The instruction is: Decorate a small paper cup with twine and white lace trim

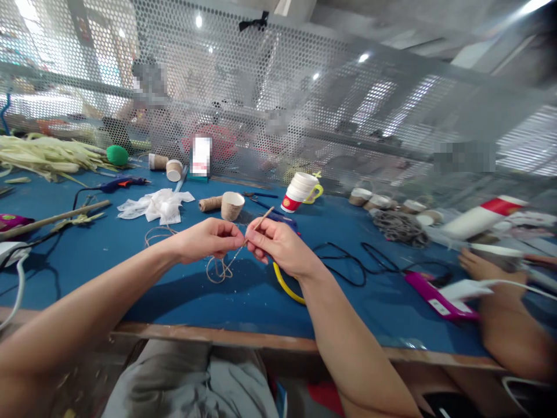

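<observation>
left hand closes thumb and forefinger narrowly on a strand of jute twine, and right hand meets it fingertip to fingertip, pinching a thin stick that slants up and away from the knuckles. the twine hangs from the pinch in loose loops that touch the blue table just below the hands, with more of it trailing back to the left.

judging from this grip, the work goes best with the strand taut between the two pinches and the stick steady, so that the slack loops beneath do not tangle or snag on the yellow band curving under the right wrist.

behind the hands a paper cup is tilted with its mouth toward the camera and seems empty; a twine spool lies just beside it. farther right a red and white cup with a yellow handle leans over, its inside hidden. two small cups stand near the mesh screen; their contents cannot be made out. a co-worker's hand rests on the table well to the right.
</observation>
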Tool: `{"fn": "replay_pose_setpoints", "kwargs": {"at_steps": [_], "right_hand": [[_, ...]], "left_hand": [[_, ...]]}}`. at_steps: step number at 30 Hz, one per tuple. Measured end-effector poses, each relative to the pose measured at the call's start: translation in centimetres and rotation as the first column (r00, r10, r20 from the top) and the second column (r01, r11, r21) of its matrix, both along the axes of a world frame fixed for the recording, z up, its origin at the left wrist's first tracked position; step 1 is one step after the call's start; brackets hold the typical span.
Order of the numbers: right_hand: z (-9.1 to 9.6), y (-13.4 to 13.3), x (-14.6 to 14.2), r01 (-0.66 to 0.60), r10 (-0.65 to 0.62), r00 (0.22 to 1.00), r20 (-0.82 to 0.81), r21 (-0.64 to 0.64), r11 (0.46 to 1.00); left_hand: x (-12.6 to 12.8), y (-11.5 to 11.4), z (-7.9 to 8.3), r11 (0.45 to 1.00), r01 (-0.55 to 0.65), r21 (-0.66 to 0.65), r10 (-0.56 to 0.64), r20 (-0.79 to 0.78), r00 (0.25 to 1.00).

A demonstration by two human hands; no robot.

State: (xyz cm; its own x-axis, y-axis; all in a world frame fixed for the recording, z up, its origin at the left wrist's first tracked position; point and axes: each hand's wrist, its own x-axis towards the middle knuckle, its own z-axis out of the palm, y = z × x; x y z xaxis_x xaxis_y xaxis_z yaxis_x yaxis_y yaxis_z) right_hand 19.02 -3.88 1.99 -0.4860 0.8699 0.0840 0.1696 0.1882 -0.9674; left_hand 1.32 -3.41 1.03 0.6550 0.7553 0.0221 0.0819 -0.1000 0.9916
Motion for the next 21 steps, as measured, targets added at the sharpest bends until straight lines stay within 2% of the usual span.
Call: {"fn": "replay_pose_setpoints", "kwargs": {"at_steps": [4,10,16,21], "right_hand": [[0.01,-0.02,-0.1,-0.001,0.001,1.0,0.002,-0.003,1.0],[-0.45,0.23,-0.57,0.113,-0.113,0.989,0.1,0.009,0.994],[-0.1,0.04,-0.38,0.052,-0.051,0.998,0.048,-0.025,0.998],[0.14,-0.09,-0.31,0.02,-0.019,0.999,0.037,-0.035,0.999]], "left_hand": [[0.08,-0.08,0.05,1.0,-0.002,0.016,0.002,-0.006,1.0],[0.43,-0.2,-0.05,0.967,-0.148,0.206,0.18,-0.148,0.972],[0.09,-0.07,0.12,0.994,-0.052,0.094,0.061,-0.096,0.994],[-0.05,0.0,0.09,0.999,-0.012,0.053,0.016,-0.064,0.998]]}}
